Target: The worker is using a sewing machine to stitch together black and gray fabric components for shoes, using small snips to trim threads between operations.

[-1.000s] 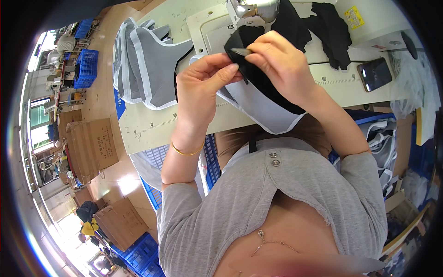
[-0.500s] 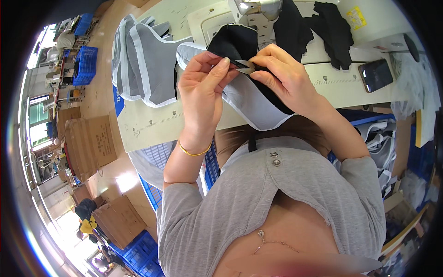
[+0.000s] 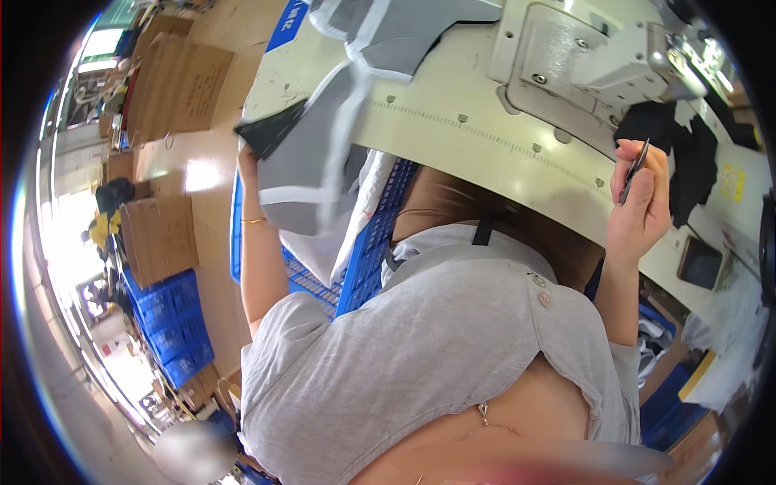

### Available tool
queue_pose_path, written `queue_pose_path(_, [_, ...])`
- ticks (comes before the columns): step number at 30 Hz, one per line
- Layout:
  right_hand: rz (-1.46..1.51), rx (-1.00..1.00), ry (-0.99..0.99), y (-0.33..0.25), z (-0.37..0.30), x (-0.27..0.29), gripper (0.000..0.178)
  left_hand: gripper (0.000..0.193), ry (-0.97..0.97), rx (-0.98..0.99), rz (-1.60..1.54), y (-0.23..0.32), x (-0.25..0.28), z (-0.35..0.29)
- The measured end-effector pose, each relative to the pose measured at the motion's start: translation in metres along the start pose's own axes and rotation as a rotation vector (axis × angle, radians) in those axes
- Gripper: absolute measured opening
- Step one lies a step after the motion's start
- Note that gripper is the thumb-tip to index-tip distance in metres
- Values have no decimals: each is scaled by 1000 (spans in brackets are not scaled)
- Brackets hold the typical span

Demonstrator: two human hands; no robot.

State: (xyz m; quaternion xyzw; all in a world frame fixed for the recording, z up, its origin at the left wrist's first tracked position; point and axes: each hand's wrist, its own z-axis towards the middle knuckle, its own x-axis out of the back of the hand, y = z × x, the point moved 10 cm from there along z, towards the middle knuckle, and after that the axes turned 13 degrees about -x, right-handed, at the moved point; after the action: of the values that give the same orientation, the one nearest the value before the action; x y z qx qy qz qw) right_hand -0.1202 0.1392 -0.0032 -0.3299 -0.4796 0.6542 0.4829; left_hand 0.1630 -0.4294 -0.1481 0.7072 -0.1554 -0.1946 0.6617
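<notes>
My left hand [image 3: 248, 167] is out past the table's left end, mostly hidden behind a grey fabric piece [image 3: 311, 158] with white binding and a black corner. Its fingers are closed on that black part, and the cloth hangs over the blue crate [image 3: 381, 242] below. Over the table's right side, my right hand [image 3: 647, 198] is raised with a small pair of dark thread snips [image 3: 634, 171] between thumb and fingers. Just behind that hand lie black fabric pieces [image 3: 695, 158].
A sewing machine [image 3: 618, 65] stands at the back right of the pale table [image 3: 453, 137]. More grey pieces with white binding [image 3: 404, 36] lie at the far left. A phone [image 3: 700, 263] rests at the right. Cardboard boxes [image 3: 178, 89] and blue crates [image 3: 170, 319] stand on the floor.
My hands have parted from the middle. The left has carried the grey piece off to the left; the right has drawn the snips away to the right. The view has turned.
</notes>
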Motion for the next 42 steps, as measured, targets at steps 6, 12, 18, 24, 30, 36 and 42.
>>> queue_pose_path(6, [-82, -34, -209, 5, 0, -40, 24, 24, -27, -56, 1818, 31, 53, -23])
queue_pose_path(12, [-183, -42, -198, -7, 0, -65, 33, 27, -315, -1563, 1121, 150, -261, -112])
queue_pose_path(18, [-338, 19, -195, -13, -9, -61, 22, 19, -913, -1613, 1185, 92, -463, -120])
queue_pose_path(24, [-180, -41, 10, -1, -4, -15, 20, 13, -981, -1214, 1164, 99, -466, -116])
queue_pose_path(30, [-8, -230, 222, 32, 8, -38, 22, 10, -998, -854, 431, 124, -424, -198])
queue_pose_path(36, [200, -594, -134, 69, -3, -40, 15, 7, -1127, 159, -188, 80, -404, -196])
queue_pose_path(42, [314, -596, -197, 62, -5, -30, 12, 21, -1167, 532, -129, 51, -402, -206])
